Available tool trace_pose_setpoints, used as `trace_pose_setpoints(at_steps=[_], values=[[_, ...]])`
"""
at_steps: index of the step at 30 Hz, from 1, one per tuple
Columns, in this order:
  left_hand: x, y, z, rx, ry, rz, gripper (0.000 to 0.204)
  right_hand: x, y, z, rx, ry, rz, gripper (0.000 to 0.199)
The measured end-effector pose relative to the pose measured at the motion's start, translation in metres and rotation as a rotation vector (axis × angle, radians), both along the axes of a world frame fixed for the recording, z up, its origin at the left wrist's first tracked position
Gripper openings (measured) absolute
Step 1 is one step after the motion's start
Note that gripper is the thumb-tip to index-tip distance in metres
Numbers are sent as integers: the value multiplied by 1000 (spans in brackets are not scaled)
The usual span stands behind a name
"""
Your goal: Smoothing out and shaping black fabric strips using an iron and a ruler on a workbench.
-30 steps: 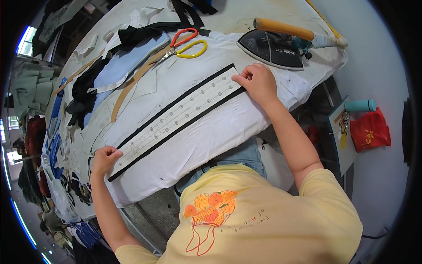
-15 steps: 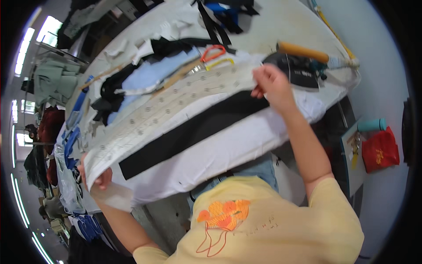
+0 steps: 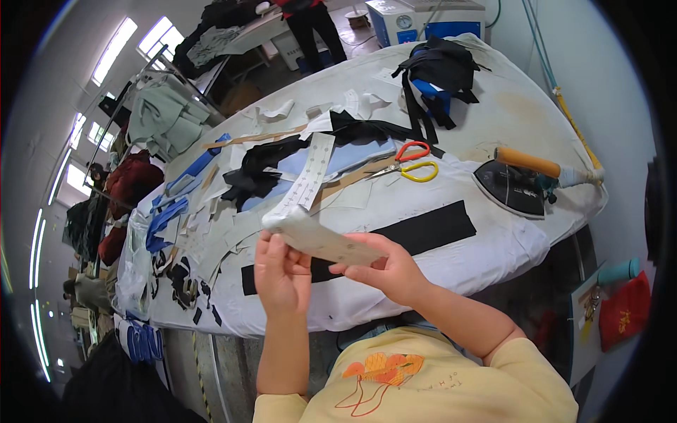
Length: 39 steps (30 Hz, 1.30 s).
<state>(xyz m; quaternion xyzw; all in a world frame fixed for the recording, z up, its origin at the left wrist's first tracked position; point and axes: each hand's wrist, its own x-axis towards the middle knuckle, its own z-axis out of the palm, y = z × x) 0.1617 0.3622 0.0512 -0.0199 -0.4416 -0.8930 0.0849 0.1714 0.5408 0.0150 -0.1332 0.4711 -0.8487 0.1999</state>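
The left hand (image 3: 283, 275) is closing its bent fingers on the white paper strip (image 3: 337, 248) beside a sharp bend, palm mostly facing the camera. The right hand (image 3: 384, 266) is gripping the same strip near its right end, its thumb and fingers almost meeting. Between the hands the strip is sloping down to the right; past the bend, its long marked part is reaching up and away over the light blue cloth (image 3: 360, 156) and black scraps (image 3: 268, 162), and whether it is touching them I cannot tell. Below the strip, the black band (image 3: 430, 229) is lying flat across the white cloth (image 3: 423, 275), partly hidden by the hands, its right end stopping near the iron (image 3: 511, 190) without touching it. A stretch of white cloth is separating the band from the table's front edge, which both forearms are crossing. To the right of the hands, more white cloth is running up to the iron, which is standing close to the table's right edge. Beyond the band, the scissors (image 3: 416, 162) are lying with their handles toward the iron, and scraps are crowding the left side.
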Motion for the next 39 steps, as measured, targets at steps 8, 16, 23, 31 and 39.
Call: trace_pose_setpoints(at_steps=[8,16,23,31,39], values=[[-12,8,-39,522,-144,-405,65,33,14,-9,254,264,-61,13],[-26,-105,-37,601,305,-275,57,46,105,-42,204,-160,9,26],[7,-187,-85,57,-41,58,40,11,159,-83,664,-166,-644,29],[-2,-188,-148,78,-134,-86,40,-19,161,-112,1310,259,-908,25],[-6,-169,-178,136,-291,156,41,-18,153,-118,1493,239,-977,26]])
